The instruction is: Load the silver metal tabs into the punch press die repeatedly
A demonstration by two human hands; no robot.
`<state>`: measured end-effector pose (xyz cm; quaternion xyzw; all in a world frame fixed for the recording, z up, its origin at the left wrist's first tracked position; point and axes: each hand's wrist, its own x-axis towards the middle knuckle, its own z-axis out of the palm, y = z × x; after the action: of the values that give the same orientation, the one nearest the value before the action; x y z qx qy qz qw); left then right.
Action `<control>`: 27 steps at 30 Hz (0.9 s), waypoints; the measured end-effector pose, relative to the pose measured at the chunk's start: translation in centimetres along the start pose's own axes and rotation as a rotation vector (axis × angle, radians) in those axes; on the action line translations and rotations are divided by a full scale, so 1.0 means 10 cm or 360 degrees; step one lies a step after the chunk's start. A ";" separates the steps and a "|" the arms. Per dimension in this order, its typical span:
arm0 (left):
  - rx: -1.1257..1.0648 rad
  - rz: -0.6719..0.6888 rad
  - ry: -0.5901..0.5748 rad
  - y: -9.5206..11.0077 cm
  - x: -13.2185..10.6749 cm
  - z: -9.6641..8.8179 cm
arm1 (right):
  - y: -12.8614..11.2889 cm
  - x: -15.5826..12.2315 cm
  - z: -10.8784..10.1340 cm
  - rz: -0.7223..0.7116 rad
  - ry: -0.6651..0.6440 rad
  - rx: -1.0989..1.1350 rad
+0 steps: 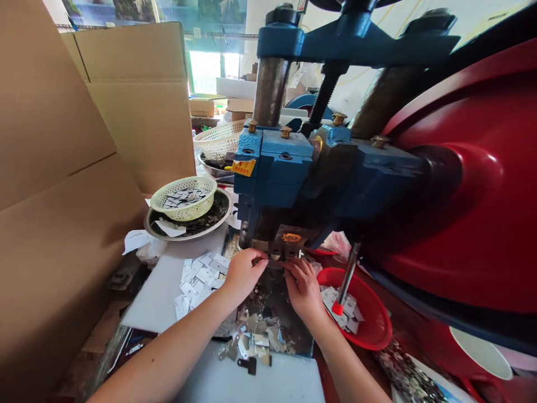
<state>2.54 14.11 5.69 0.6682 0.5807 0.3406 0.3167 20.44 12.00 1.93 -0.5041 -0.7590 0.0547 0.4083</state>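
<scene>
Under the head of a blue press [285, 184], both my hands meet at the die. My left hand [245, 272] pinches the left end of a small flat metal plate [276, 262] with thumb and forefinger. At the plate's other end, the bent fingers of my right hand [302, 288] hold its edge. Part of the plate is hidden by fingers and shadow. Loose cut metal pieces [255, 336] lie in a heap below my hands, with a dark T-shaped one nearest me. White-faced flat plates [203, 277] are spread beside my left wrist.
Right of my hand, a red basin [377, 322] holds more plates, with a red-tipped lever [348, 280] above it. A large red flywheel [474, 184] fills the right side. At left stand a cardboard box [134, 106] and a pale green basket [184, 211] on a metal bowl [224, 215].
</scene>
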 end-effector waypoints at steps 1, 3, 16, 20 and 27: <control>0.0055 0.0018 0.0013 0.00 0.01 0.01 | 0.00 -0.01 0.00 -0.0001 -0.0012 -0.0014; 0.0131 0.0048 0.0031 -0.01 0.03 0.02 | 0.00 -0.01 0.01 -0.0012 -0.0038 -0.0053; 0.0265 0.0140 0.0111 -0.14 0.09 0.07 | -0.14 0.02 -0.03 -0.0085 -0.0226 -0.0548; 0.0259 0.0153 0.0091 -0.17 0.12 0.10 | -0.28 0.06 -0.05 -0.0062 -0.0261 -0.0685; 0.0224 0.0156 0.0193 -0.18 0.12 0.04 | -0.14 0.00 -0.06 0.0100 -0.0074 -0.0223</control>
<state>1.94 15.48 4.12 0.6946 0.5877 0.3539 0.2164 19.84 11.13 3.03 -0.5537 -0.7540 0.0260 0.3525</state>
